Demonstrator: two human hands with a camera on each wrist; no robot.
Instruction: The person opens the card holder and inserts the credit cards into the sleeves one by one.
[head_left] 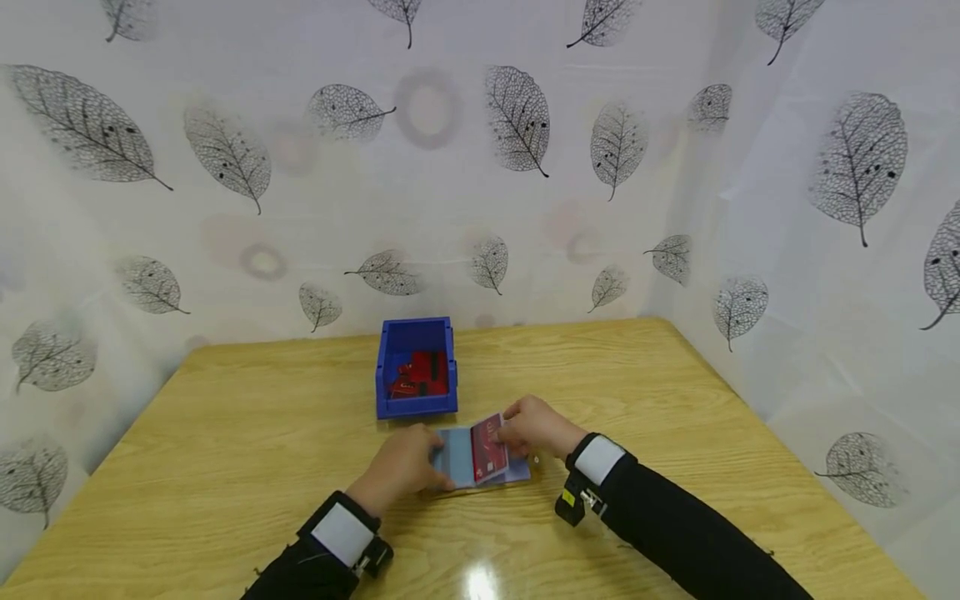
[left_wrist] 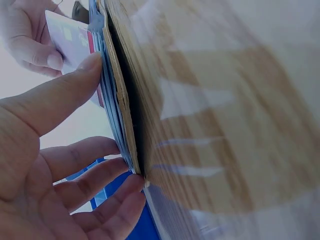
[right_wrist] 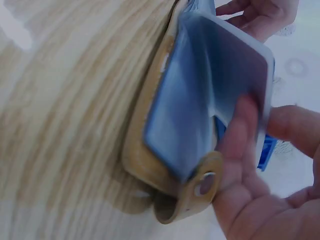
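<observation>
While the left hand (head_left: pixel 405 458) grips the card holder (head_left: pixel 459 460) by its left side, probably to steady it | the right hand (head_left: pixel 538 425), barely parted, pinches the red card (head_left: pixel 489 457) tilted up between both hands, likely for finger room | blue bin (head_left: pixel 417 407) beyond left hand

Table (head_left: pixel 262 433): light yellow-brown, wood-grained top, glossy finish, far corners rounded.

Directly upon it:

1. Open-topped, rectangular blue plastic bin (head_left: pixel 417 408), upright, left of centre towards the far edge.

2. Tan, leather-like card holder (right_wrist: pixel 137 155) with clear bluish plastic sleeves (head_left: pixel 454 457), lying open, just in front of the bin and extending right of it; tan snap strap (right_wrist: pixel 212 175) with a round metal fastener, curling up at one end.
</observation>
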